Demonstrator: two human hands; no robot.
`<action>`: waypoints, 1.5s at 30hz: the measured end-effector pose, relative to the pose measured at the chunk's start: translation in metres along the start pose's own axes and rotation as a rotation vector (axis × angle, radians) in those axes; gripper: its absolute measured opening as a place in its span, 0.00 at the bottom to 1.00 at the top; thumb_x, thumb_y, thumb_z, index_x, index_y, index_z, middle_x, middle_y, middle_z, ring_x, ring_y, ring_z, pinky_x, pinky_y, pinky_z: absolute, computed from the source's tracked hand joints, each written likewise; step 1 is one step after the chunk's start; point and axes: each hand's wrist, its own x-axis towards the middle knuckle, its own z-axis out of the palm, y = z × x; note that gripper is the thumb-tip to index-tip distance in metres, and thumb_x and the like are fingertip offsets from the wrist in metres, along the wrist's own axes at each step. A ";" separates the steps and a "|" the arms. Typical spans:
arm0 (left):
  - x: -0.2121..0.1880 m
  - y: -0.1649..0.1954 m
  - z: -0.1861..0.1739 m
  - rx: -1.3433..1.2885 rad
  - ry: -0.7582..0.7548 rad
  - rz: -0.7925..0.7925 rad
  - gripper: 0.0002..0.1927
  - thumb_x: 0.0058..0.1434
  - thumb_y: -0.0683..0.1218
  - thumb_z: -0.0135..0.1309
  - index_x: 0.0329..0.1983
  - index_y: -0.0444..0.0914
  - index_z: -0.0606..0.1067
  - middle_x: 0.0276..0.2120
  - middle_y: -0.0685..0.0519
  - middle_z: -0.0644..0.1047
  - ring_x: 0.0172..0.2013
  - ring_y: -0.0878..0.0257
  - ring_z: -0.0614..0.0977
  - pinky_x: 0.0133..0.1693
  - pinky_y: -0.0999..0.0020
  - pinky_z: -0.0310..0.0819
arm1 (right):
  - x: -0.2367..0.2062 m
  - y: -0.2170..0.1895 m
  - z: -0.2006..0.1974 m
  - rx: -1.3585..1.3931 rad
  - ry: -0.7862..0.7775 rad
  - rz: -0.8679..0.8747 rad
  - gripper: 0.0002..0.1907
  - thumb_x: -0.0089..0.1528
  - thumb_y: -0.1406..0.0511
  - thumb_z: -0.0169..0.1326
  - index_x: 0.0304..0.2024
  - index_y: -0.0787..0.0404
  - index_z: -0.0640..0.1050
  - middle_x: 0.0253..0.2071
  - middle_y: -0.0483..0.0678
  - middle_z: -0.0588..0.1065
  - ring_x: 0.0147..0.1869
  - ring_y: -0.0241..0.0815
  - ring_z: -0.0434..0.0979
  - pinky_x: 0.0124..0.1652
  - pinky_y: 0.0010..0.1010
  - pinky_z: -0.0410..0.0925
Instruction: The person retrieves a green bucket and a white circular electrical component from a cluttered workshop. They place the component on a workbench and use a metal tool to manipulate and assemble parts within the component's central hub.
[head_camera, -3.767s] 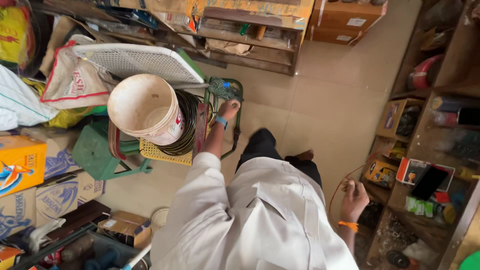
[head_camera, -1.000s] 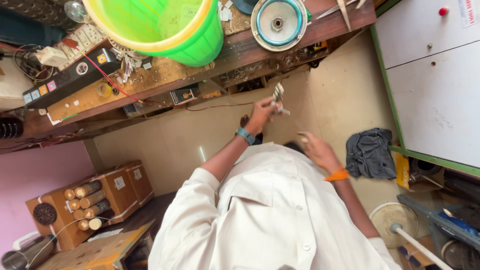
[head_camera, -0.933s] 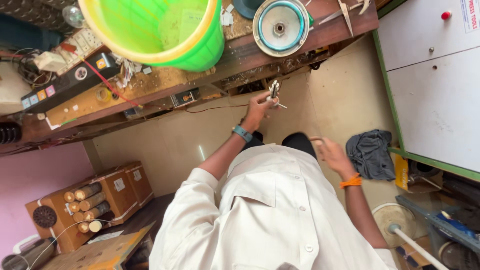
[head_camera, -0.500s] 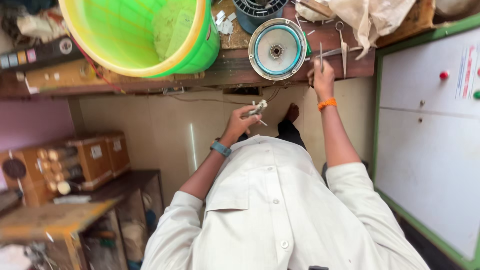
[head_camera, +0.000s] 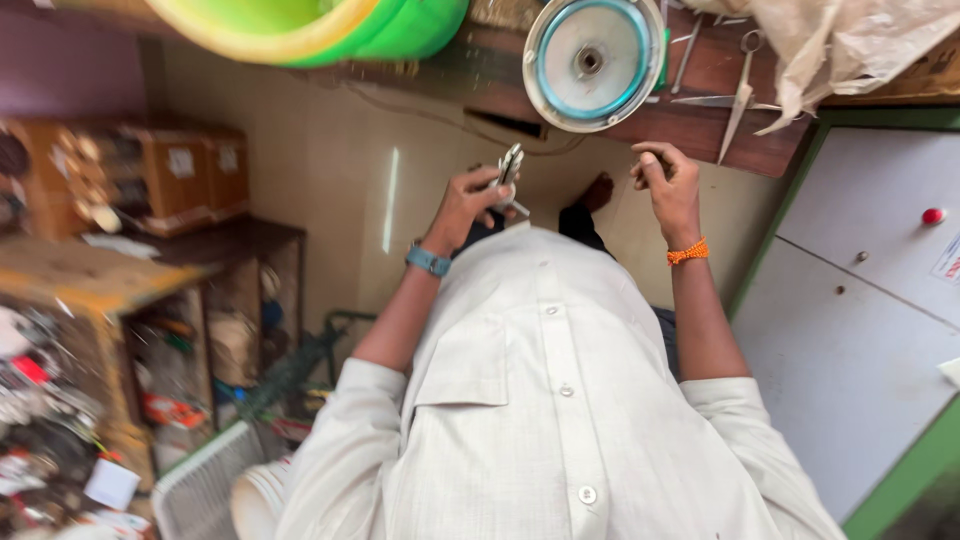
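The left hand (head_camera: 470, 200) is closed around a small metal tool (head_camera: 510, 172); it looks like pliers, with shiny handles sticking up past the fingers; the tool sits in front of the person's chest, just under the edge of the wooden bench (head_camera: 700, 120).

The right hand (head_camera: 668, 185) has come down; half a second ago it was up at the bench edge, next to the round metal disc (head_camera: 592, 62); now it hangs lower, level with the left hand, with its fingers curled in; I cannot tell if it pinches something small or nothing at all.

The scissors (head_camera: 742, 90) lie on the bench, untouched; so the reach up seems over, and both hands now meet in front of the body, as if to work with the tool.
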 end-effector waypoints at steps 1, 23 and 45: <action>0.000 0.001 -0.003 -0.012 -0.023 0.011 0.19 0.62 0.48 0.60 0.52 0.32 0.79 0.40 0.54 0.79 0.36 0.63 0.86 0.26 0.79 0.72 | -0.004 0.000 0.001 -0.012 0.024 0.007 0.11 0.74 0.67 0.49 0.53 0.67 0.78 0.38 0.47 0.77 0.36 0.31 0.75 0.39 0.23 0.71; -0.032 -0.113 -0.138 -0.811 0.131 -0.002 0.19 0.68 0.49 0.58 0.57 0.35 0.73 0.42 0.52 0.78 0.43 0.53 0.85 0.23 0.79 0.65 | 0.059 -0.077 0.080 0.054 0.389 0.205 0.39 0.56 0.70 0.51 0.72 0.68 0.64 0.62 0.66 0.72 0.57 0.52 0.76 0.57 0.40 0.67; -0.010 -0.092 -0.081 -0.507 -0.095 -0.383 0.17 0.67 0.45 0.59 0.55 0.31 0.74 0.41 0.51 0.76 0.44 0.51 0.85 0.21 0.79 0.67 | -0.116 -0.122 0.033 -0.448 0.622 -0.097 0.39 0.69 0.64 0.57 0.77 0.63 0.53 0.76 0.56 0.58 0.80 0.51 0.57 0.76 0.41 0.56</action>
